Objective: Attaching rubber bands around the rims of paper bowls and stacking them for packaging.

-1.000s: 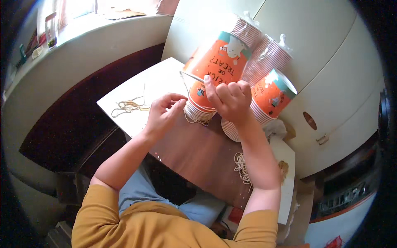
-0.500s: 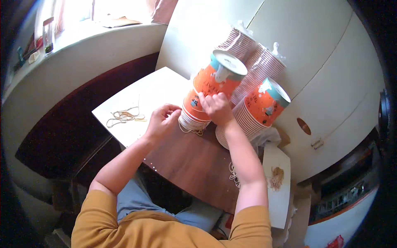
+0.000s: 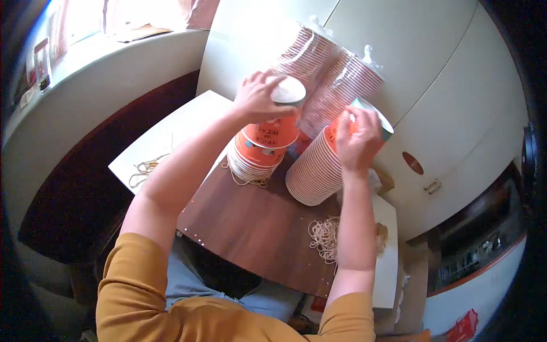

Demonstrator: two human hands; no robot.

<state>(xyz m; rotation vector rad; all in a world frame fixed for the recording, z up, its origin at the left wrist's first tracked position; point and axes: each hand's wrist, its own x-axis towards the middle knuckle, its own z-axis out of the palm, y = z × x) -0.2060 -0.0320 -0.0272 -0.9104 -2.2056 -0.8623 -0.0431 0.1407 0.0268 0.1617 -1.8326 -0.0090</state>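
Observation:
An upturned orange paper bucket (image 3: 272,135) with a pale round base tops the left stack of nested buckets (image 3: 250,165). My left hand (image 3: 259,100) grips it near the base, thumb on the near side. Cord loops (image 3: 248,181) lie round the bottom of that stack. My right hand (image 3: 360,139) is closed on the upper side of the top paper bucket (image 3: 333,134) of the taller right stack (image 3: 316,174). Part of its print is hidden behind my fingers. Both stacks stand on the brown tabletop (image 3: 245,228).
Two plastic-wrapped stacks of buckets (image 3: 307,54) (image 3: 347,85) stand behind, against a pale cabinet (image 3: 421,68). A heap of cord (image 3: 325,238) lies at the table's right, with another bundle (image 3: 382,239) on the white side board. More cord (image 3: 142,171) rests on the white surface at left.
My left hand has gone from the lower side of the left stack up to its top bucket. My right hand has left that stack and moved right onto the taller one.

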